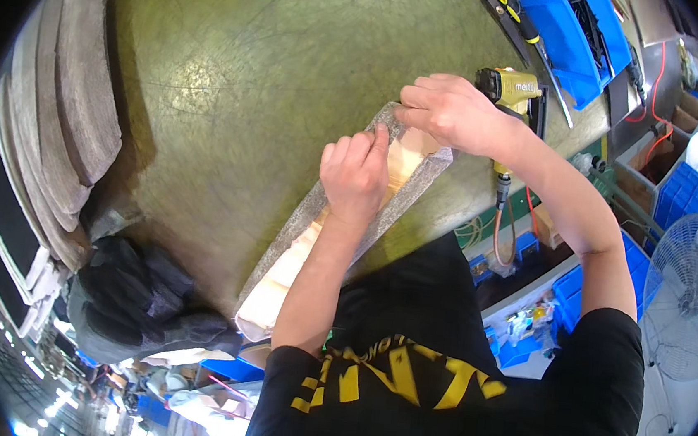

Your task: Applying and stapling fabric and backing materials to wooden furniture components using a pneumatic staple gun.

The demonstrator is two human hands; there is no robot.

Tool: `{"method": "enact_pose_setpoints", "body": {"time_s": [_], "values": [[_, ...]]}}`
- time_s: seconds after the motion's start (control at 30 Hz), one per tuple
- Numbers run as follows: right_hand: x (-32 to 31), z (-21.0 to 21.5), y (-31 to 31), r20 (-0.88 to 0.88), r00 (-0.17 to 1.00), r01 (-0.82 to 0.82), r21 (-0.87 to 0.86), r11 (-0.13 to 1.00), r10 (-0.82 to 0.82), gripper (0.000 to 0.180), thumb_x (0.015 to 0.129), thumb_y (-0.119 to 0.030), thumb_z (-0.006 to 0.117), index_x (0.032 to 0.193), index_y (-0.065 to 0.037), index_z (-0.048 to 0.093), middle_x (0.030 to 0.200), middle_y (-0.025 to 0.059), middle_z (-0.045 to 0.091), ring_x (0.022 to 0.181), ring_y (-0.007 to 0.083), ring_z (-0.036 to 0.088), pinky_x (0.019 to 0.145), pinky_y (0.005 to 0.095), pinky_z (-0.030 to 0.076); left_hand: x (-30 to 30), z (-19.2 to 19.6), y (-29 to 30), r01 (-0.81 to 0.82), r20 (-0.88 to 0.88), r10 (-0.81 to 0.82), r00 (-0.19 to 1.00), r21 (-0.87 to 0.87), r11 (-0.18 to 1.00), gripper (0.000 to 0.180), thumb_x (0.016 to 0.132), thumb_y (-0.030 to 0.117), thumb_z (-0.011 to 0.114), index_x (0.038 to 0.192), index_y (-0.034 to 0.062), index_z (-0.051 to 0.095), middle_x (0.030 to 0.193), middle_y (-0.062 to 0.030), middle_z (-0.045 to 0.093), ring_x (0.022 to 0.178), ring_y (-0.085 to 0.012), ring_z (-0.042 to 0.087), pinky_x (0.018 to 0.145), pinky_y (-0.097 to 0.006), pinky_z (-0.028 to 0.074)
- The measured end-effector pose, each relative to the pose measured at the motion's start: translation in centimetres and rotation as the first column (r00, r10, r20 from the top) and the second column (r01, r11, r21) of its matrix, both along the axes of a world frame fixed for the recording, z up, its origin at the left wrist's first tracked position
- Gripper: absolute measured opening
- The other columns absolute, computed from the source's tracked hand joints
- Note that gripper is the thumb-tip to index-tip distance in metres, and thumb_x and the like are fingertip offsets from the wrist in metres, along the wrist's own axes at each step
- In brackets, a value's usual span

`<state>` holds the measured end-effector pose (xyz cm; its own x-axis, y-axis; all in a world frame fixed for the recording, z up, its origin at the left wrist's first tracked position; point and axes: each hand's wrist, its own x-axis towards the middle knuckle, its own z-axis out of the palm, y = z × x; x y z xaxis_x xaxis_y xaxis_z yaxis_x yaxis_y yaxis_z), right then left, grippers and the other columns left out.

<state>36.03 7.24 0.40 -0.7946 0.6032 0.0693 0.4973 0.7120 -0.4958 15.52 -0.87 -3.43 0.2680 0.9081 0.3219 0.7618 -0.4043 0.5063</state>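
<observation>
A long, narrow wooden board (pixel 406 158) lies slantwise on the table near my body, its pale bare face up. Grey woven fabric (pixel 419 193) wraps its edges and folds over the rim. My left hand (pixel 357 173) is closed on the fabric along the board's left edge, near the far end, with the thumb stretched towards that end. At the far end corner, my right hand (pixel 449 115) pinches the fabric with bent fingers. My left forearm crosses over the board and hides part of its middle.
A yellow-and-black nail gun (pixel 510 87) with a hose lies just beyond my right wrist. Blue bins (pixel 572 42) and pliers (pixel 513 4) are at the far right. Stacked grey fabric-covered panels (pixel 80 70) stand on the left, beside dark cloth (pixel 135 291). A fan (pixel 687 289) stands right.
</observation>
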Motion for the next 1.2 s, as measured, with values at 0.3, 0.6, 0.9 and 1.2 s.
{"method": "enact_pose_setpoints", "body": {"time_s": [0.3,0.6,0.9,1.2], "values": [[-0.2,0.4,-0.8,0.129,0.990,0.038,0.076,0.996,-0.047,0.016,0.074,-0.012,0.066,0.090,-0.007,0.066,0.084,0.0044,0.053,0.083,0.0231,0.060,0.072,0.0371,0.048,0.0,-0.2,0.1,0.009,-0.005,-0.008,1.000,0.081,0.997,0.019,0.080,0.006,0.068,0.098,0.0047,0.073,0.079,-0.0017,0.057,0.068,-0.0177,0.054,0.059,-0.033,0.040],[0.9,0.8,-3.7,0.278,0.934,0.207,0.085,0.975,-0.222,0.027,0.078,-0.009,0.067,0.105,-0.005,0.070,0.090,0.0059,0.058,0.085,0.0243,0.062,0.075,0.0386,0.049,0.6,0.2,-0.5,0.104,-0.133,-0.109,0.985,-0.046,0.994,0.038,0.086,0.024,0.071,0.117,0.0029,0.068,0.089,-0.0038,0.056,0.080,-0.0221,0.054,0.068,-0.037,0.042],[7.1,-0.8,-11.5,0.220,0.359,0.931,-0.014,0.365,-0.907,0.076,0.080,-0.018,0.078,0.144,0.001,0.041,0.113,0.0239,0.059,0.104,0.0417,0.060,0.092,0.0446,0.049,1.6,0.7,-2.0,-0.028,-0.237,0.002,0.971,-0.105,0.994,0.050,0.086,0.034,0.069,0.128,0.0080,0.064,0.092,-0.0039,0.054,0.085,-0.0245,0.052,0.072,-0.040,0.040],[7.4,6.2,-8.4,0.229,0.246,0.597,-0.801,-0.039,-0.942,0.024,0.082,-0.007,0.071,0.103,-0.003,0.062,0.076,0.0034,0.061,0.066,0.0115,0.056,0.061,0.0285,0.045,1.2,0.2,-2.4,-0.010,-0.199,-0.008,0.980,-0.093,0.996,0.041,0.087,0.031,0.069,0.126,0.0162,0.067,0.090,-0.0021,0.053,0.085,-0.0237,0.051,0.072,-0.040,0.039]]}}
